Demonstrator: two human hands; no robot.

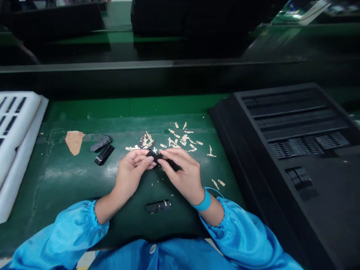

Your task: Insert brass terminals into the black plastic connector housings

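Note:
Between my two hands is a small black plastic part (152, 155), held above the mat. My left hand (131, 168) is closed, thumb and fingers gripping the part's left side. The fingertips of my right hand (184, 170) pinch at its right end; exactly what lies under them is too small to make out. Just beyond the hands lie a small heap of dark and cream pieces (146, 140) and many scattered cream strips (184, 140). Nearer my body, a separate black part (158, 206) with light marks rests on the green mat (123, 221).
A few black parts (104, 155) and a brown scrap (74, 142) lie to the left. White foam trays (30, 123) stand at the left edge. On the right, a large black tray (239, 150) holds rows of dark parts. A dark ledge (112, 80) runs across the back.

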